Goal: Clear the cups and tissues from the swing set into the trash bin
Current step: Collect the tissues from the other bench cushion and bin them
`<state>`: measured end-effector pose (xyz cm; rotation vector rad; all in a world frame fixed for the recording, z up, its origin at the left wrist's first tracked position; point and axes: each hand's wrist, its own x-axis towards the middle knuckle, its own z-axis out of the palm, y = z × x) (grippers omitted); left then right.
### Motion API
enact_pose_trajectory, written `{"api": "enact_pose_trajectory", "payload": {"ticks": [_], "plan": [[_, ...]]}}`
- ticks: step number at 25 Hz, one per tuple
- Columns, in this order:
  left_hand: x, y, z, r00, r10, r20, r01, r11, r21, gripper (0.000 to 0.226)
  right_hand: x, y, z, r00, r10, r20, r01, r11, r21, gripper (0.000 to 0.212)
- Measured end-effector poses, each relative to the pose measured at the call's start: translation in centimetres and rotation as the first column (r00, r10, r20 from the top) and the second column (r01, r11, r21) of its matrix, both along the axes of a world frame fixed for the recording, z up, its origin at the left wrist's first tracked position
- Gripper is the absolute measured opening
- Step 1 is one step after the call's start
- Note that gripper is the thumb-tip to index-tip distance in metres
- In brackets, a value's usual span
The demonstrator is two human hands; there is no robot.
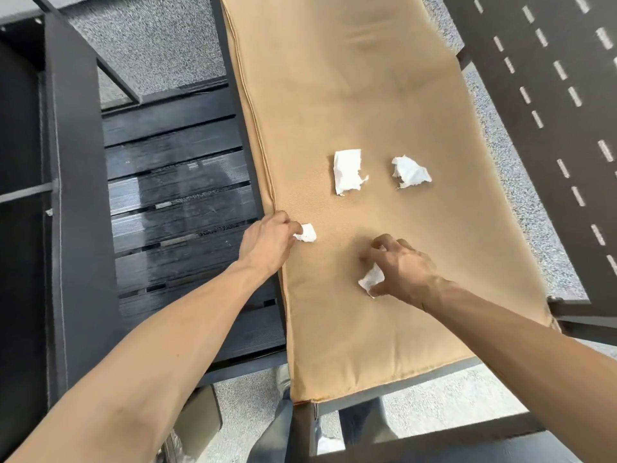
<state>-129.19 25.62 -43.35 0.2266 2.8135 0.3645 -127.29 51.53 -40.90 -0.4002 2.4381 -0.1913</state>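
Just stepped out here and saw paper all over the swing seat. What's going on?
A person is picking crumpled tissues off the tan cushion. The left hand pinches a small tissue near the cushion's edge, and the right hand closes on another tissue. Two more lie untouched farther up: a flat tissue and a wadded tissue. No cups or trash bin are in view.

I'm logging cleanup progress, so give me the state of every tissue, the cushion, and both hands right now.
Left hand: pinching a small tissue wad.
Right hand: fingers closed on a crumpled tissue.
Flat torn tissue: lying loose, untouched.
Crumpled far tissue: lying loose, untouched.
Tan cushion: flat on the seat, tissues on it.
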Motion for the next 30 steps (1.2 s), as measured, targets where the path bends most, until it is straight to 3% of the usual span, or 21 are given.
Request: {"api": "enact_pose_trajectory", "payload": {"ticks": [3,6,10,12,14,17,20,26,30], "plan": [[-0.4,0.5,0.1,1.000,-0.005,-0.014,0.005,1.000,-0.005,0.018,0.6,0.3,-1.0,0.999,0.006,-0.042,-0.006,1.000,0.000,0.028],[-1.2,0.8,0.8,1.000,-0.013,-0.023,0.014,0.999,0.041,0.015,0.0,0.7,-1.3,0.997,-0.072,0.005,0.072,0.992,-0.101,0.012],[-3.9,2.3,2.0,0.999,0.007,-0.044,0.000,0.988,0.152,0.011,-2.7,2.1,-0.4,0.971,-0.223,-0.082,0.205,0.960,-0.188,0.015],[-5.7,3.6,2.6,0.997,0.028,-0.066,-0.012,0.974,0.227,0.008,-5.1,3.3,0.4,0.928,-0.351,-0.127,0.305,0.910,-0.282,0.006],[-7.6,5.3,2.9,0.995,0.053,-0.086,-0.027,0.959,0.280,0.004,-7.8,4.6,0.9,0.888,-0.435,-0.148,0.367,0.865,-0.343,0.012],[-10.0,7.6,2.6,0.997,0.081,-0.014,-0.073,0.946,0.317,0.002,-11.7,5.8,0.9,0.858,-0.477,-0.192,0.399,0.853,-0.335,0.014],[-11.5,9.3,1.6,0.996,0.030,0.082,-0.049,0.971,0.233,0.007,-14.5,6.4,-0.2,0.890,-0.432,-0.145,0.385,0.883,-0.268,0.014],[-11.0,10.1,-0.5,0.994,-0.105,0.040,0.105,0.994,0.007,0.010,-14.7,5.6,-3.8,0.904,-0.381,-0.194,0.346,0.918,-0.191,0.009],[-9.3,10.2,-1.1,0.997,-0.078,0.012,0.079,0.996,-0.035,0.015,-12.8,5.6,-4.1,0.886,-0.437,-0.157,0.393,0.886,-0.245,0.009]]}}
